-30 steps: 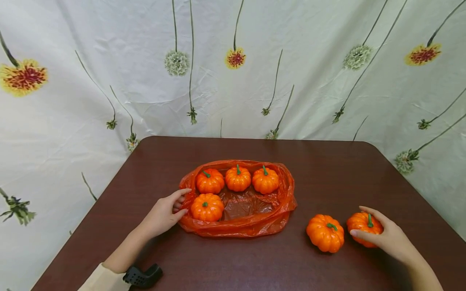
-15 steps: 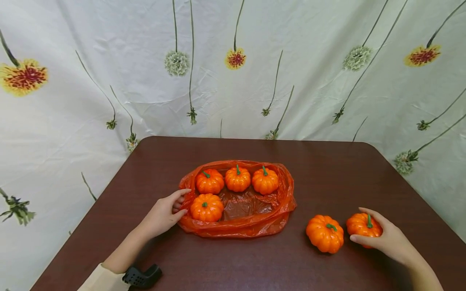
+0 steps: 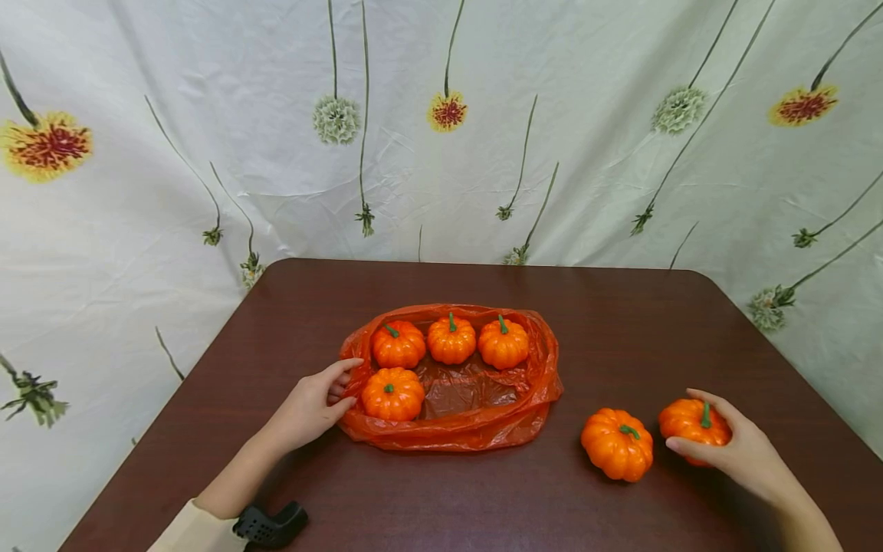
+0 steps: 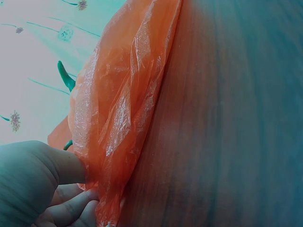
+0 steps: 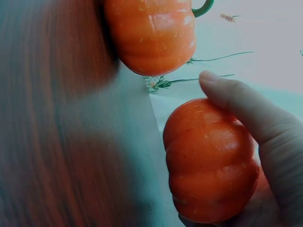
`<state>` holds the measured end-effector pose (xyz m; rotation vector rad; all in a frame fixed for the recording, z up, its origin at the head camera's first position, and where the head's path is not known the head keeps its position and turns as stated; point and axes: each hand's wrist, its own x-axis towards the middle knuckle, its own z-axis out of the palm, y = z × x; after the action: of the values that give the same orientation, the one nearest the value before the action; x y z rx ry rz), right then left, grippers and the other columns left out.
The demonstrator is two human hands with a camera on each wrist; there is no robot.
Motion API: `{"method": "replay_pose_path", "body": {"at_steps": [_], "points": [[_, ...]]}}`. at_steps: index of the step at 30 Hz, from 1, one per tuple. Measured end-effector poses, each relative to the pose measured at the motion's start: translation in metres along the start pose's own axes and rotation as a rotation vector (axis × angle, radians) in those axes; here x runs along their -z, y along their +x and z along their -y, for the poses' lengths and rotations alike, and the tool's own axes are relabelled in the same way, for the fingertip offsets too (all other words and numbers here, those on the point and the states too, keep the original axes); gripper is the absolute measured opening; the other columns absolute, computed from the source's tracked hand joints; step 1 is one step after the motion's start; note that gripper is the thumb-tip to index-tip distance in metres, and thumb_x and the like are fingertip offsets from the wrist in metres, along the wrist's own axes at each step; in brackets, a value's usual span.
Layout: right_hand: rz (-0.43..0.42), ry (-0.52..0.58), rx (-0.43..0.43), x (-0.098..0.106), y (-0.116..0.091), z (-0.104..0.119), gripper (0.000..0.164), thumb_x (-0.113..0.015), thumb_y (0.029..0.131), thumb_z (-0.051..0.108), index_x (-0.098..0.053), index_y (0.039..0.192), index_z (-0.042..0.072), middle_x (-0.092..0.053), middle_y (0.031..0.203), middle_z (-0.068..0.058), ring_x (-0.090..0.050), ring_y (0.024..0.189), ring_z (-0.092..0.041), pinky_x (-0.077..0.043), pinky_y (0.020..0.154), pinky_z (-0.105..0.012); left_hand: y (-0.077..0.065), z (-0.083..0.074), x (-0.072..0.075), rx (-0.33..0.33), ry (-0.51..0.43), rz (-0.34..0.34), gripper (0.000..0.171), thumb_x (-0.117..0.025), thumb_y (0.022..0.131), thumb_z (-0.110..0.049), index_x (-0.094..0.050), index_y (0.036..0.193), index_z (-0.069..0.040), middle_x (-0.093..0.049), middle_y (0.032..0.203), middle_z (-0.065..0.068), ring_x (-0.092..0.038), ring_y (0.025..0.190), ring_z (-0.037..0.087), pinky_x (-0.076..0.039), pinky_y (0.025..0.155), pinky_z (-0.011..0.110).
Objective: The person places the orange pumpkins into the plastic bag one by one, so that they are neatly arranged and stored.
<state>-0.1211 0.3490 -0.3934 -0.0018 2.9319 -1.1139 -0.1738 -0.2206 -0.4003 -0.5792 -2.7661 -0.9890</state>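
Observation:
My left hand (image 3: pixel 312 405) pinches the left rim of an orange-red plastic bag (image 3: pixel 455 437), which lies spread wide on the table. In the left wrist view, the thumb and curled fingers meet at the bag's crinkled edge (image 4: pixel 124 104). Several small orange pumpkins with green stems sit inside, among them a front-left pumpkin (image 3: pixel 393 394). To the right of the bag, my right hand (image 3: pixel 748 454) grips a pumpkin (image 3: pixel 692 428) between thumb and fingers; its far side is hidden by the hand. Just left of that hand, another pumpkin (image 3: pixel 616 445) rests on the table.
A dark brown table (image 3: pixel 441 506) carries everything. Behind it hangs a white cloth (image 3: pixel 428 176) printed with flowers. A black wrist strap (image 3: pixel 271 524) is on the left forearm. The loose pumpkin lies between the bag and the right hand.
The right hand and its pumpkin have shifted very slightly to the right and up in the head view. The left hand, bag and other pumpkins look unmoved.

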Motion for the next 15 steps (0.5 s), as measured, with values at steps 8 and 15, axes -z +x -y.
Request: {"method": "replay_pose_path", "body": {"at_steps": [8, 15], "points": [[-0.034, 0.032, 0.010, 0.003, -0.001, 0.008, 0.079, -0.075, 0.086, 0.032, -0.034, 0.147, 0.003, -0.052, 0.122, -0.024, -0.055, 0.085, -0.012, -0.049, 0.066, -0.026, 0.000, 0.002, 0.000, -0.001, 0.007, 0.006, 0.052, -0.074, 0.082, 0.001, -0.055, 0.130, -0.001, -0.062, 0.096, 0.007, -0.062, 0.080, 0.018, -0.057, 0.073, 0.035], [-0.046, 0.023, 0.039, 0.005, 0.002, 0.019, 0.078, -0.075, 0.086, 0.033, -0.036, 0.147, 0.005, -0.053, 0.121, -0.022, -0.056, 0.085, -0.011, -0.049, 0.066, -0.026, 0.000, 0.002, 0.000, 0.003, 0.002, 0.012, 0.052, -0.074, 0.082, 0.001, -0.055, 0.131, -0.001, -0.062, 0.097, 0.007, -0.062, 0.081, 0.019, -0.057, 0.074, 0.036]]}}
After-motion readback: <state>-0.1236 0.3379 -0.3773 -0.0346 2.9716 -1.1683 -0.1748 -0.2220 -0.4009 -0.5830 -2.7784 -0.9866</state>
